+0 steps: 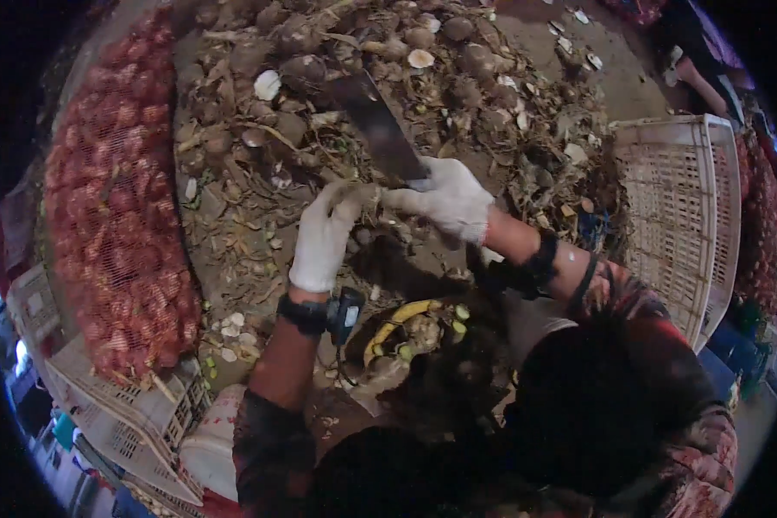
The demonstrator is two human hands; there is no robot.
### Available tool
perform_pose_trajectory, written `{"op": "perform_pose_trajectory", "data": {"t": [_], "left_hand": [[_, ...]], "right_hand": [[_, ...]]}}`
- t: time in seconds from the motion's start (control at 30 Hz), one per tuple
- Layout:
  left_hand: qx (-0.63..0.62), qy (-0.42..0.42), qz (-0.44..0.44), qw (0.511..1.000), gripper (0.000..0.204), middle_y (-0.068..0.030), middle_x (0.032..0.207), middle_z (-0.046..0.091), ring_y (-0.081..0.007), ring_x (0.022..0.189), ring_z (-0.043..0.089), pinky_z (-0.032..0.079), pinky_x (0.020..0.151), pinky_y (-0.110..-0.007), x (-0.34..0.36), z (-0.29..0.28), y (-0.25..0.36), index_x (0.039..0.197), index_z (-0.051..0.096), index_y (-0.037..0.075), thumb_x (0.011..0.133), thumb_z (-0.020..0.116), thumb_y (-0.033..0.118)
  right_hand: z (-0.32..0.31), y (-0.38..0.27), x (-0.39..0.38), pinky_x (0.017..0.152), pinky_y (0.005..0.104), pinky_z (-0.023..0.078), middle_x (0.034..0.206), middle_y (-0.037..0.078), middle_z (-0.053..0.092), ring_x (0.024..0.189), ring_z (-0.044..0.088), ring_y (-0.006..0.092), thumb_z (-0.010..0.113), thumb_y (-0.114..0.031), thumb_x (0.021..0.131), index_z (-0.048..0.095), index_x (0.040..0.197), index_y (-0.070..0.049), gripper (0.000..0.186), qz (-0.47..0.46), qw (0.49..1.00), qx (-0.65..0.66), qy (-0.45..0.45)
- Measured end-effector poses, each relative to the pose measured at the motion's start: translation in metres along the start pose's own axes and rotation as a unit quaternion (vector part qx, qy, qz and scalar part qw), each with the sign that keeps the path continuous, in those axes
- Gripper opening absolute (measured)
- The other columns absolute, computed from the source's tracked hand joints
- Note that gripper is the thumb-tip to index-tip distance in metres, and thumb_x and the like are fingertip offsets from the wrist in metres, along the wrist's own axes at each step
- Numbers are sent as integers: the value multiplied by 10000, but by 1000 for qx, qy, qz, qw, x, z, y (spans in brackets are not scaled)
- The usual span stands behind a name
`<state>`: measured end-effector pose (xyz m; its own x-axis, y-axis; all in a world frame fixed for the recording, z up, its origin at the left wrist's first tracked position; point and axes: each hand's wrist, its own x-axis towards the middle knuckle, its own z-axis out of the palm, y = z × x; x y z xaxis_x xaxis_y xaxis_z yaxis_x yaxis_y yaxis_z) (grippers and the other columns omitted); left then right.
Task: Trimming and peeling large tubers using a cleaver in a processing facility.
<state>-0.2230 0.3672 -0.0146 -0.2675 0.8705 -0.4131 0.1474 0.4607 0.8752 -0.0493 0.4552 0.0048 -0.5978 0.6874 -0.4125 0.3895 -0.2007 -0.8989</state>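
Note:
My left hand [321,235], in a white glove, is closed around a small dirt-brown root piece [364,195]; its fingers hide much of it. In my right hand [454,200], also gloved in white, a cleaver [373,121] is gripped by its handle. Its broad dark blade points away from me and to the left, above a heap of round brown roots [306,73]. Both hands are close together, with the right fingertips beside the root piece. Below them sits a dark container [397,330] with a yellow curved rim strip and pale green cut pieces in it.
A tall red mesh sack [121,207] filled with small pieces stands at the left. White plastic crates are at the right [673,190] and lower left [121,388]. Stalks, peelings and pale slices litter the ground. Another person's arm [704,85] shows at the upper right.

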Motion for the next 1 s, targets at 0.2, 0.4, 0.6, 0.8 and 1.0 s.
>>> {"op": "perform_pose_trajectory", "data": {"t": [0.2, 0.4, 0.6, 0.8, 1.0], "left_hand": [[47, -20, 68, 996, 568, -168, 1061, 553, -235, 972, 543, 412, 848, -317, -20, 8, 33, 1146, 481, 8, 626, 690, 100], [80, 48, 88, 992, 508, -121, 968, 601, -186, 897, 550, 421, 822, -306, -37, -25, 30, 1067, 532, -12, 622, 694, 171], [47, 204, 162, 964, 368, -103, 910, 582, -152, 747, 563, 472, 636, -273, -92, -111, 34, 1083, 498, -33, 730, 580, 31], [99, 276, -239, 926, 369, -65, 806, 590, -165, 727, 557, 442, 654, -279, -232, -183, 82, 1021, 548, -13, 663, 598, 65], [490, 235, -155, 825, 163, -135, 799, 564, -294, 729, 547, 431, 658, -350, -315, -222, 45, 801, 596, 19, 648, 607, 70]], "right_hand": [[-5, -30, -3, 581, 270, 433, 692, 42, 597, 623, 505, 87, 666, -362, 709, 589, 868, 4, 406, 16, 999, 28, 7], [8, -31, -4, 617, 269, 460, 776, 63, 630, 659, 562, 107, 622, -274, 727, 606, 929, 17, 355, -11, 993, -115, -20], [-2, 19, 3, 526, 246, 438, 713, 16, 584, 569, 523, 97, 641, -160, 746, 573, 901, 0, 233, 55, 996, 70, -5], [-11, 8, 2, 524, 253, 444, 732, 40, 605, 565, 529, 101, 629, -151, 740, 563, 906, 43, 264, 119, 991, -65, 4], [17, -4, 2, 563, 240, 431, 689, 1, 577, 591, 495, 72, 657, -206, 720, 574, 874, 6, 275, 39, 996, 66, -38]]}}
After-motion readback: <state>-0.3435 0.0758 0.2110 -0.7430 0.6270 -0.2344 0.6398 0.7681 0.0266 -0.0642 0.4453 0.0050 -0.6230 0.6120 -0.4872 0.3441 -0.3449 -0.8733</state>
